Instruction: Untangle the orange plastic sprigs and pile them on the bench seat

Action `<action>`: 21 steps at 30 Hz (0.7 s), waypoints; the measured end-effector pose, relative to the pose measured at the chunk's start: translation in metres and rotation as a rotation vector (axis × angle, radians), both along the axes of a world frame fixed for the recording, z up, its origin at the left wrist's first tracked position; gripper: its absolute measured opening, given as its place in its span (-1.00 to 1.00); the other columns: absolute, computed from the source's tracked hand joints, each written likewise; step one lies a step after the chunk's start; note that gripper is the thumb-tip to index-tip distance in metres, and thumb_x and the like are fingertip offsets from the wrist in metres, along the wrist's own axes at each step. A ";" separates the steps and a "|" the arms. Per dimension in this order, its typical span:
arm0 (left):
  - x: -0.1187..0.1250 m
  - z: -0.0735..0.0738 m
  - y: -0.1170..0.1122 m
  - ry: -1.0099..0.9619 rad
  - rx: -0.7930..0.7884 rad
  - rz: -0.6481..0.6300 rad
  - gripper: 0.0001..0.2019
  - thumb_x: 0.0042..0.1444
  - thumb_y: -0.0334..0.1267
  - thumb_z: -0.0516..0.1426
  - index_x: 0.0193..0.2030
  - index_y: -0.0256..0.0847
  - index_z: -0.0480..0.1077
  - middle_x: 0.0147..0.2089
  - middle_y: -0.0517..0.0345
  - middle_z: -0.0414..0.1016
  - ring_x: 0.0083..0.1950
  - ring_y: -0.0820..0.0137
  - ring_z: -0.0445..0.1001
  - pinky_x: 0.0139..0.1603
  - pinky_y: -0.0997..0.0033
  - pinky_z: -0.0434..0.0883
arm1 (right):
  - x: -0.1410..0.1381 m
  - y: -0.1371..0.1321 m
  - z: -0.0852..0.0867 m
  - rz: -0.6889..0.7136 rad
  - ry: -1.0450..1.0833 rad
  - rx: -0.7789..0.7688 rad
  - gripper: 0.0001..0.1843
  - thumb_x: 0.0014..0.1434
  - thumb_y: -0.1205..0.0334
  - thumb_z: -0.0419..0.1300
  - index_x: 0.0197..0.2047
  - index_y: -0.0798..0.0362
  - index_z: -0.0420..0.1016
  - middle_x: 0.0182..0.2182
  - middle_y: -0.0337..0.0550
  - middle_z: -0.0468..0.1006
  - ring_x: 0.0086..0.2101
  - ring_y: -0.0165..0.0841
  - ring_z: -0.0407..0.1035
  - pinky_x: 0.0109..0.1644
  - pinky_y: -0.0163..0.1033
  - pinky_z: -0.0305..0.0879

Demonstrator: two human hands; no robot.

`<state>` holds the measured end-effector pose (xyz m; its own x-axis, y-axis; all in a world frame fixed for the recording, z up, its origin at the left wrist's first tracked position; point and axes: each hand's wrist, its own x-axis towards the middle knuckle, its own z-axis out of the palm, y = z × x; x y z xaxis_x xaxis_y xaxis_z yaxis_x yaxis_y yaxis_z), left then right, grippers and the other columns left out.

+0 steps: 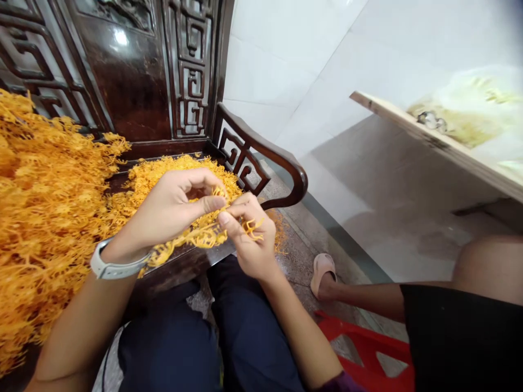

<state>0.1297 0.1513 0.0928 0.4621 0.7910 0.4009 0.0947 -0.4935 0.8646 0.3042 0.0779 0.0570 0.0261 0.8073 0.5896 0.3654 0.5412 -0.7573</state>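
Note:
My left hand, with a pale watch strap on its wrist, is closed, thumb and fingers pinched around a small yellow plastic-looking piece. Close against it, my right hand is closed too. Thin yellow branching pieces stick out from its curled fingers. A yellow branching strand runs from my right fingertips down to the left, below my left wrist. The exact spot where the fingertips meet is partly hidden. Behind both hands a low heap of orange-yellow pieces lies on the bench seat.
A large pile of orange stringy pieces rises at the left on the carved dark wooden bench. Its curved armrest stands beyond my hands. At right are a wooden board with items, a person's leg and a red stool.

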 end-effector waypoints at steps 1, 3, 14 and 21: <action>0.000 -0.001 0.002 -0.026 -0.020 -0.012 -0.66 0.18 0.04 0.36 -0.33 -0.21 0.54 -0.37 0.11 0.57 -0.37 0.40 0.50 -0.36 0.44 0.44 | -0.001 -0.001 0.002 0.020 -0.006 0.002 -0.80 0.40 0.14 0.27 -0.30 -0.05 0.55 -0.33 -0.22 0.47 -0.26 -0.31 0.37 -0.05 -0.04 0.29; 0.000 -0.002 0.005 -0.079 -0.062 -0.043 -0.63 0.13 0.08 0.40 -0.35 -0.21 0.54 -0.41 0.11 0.56 -0.42 0.40 0.48 -0.40 0.42 0.42 | -0.001 -0.002 0.005 0.047 -0.021 0.008 -0.80 0.41 0.13 0.25 -0.29 -0.05 0.53 -0.33 -0.22 0.48 -0.25 -0.30 0.38 -0.04 -0.04 0.29; 0.008 -0.003 -0.001 -0.142 0.012 0.081 -0.80 0.11 -0.15 0.42 -0.39 -0.19 0.58 -0.42 0.16 0.60 -0.40 0.40 0.50 -0.38 0.40 0.43 | 0.002 0.000 0.006 0.076 -0.033 0.030 -0.76 0.42 0.15 0.22 -0.33 -0.03 0.43 -0.35 -0.23 0.39 -0.26 -0.30 0.30 -0.06 -0.07 0.23; 0.011 -0.009 -0.002 -0.107 0.121 0.172 -0.92 0.18 -0.35 0.31 -0.34 -0.12 0.59 -0.34 0.22 0.66 -0.30 0.35 0.59 -0.22 0.31 0.50 | 0.000 0.009 -0.010 0.194 0.275 -0.132 -0.68 0.41 0.04 0.25 -0.37 -0.01 0.45 -0.36 -0.23 0.34 -0.28 -0.32 0.28 -0.15 -0.14 0.22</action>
<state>0.1411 0.1488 0.0834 0.2750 0.7977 0.5367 0.0975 -0.5784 0.8099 0.3042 0.0869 0.0467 0.0081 0.8817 0.4717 0.0382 0.4711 -0.8812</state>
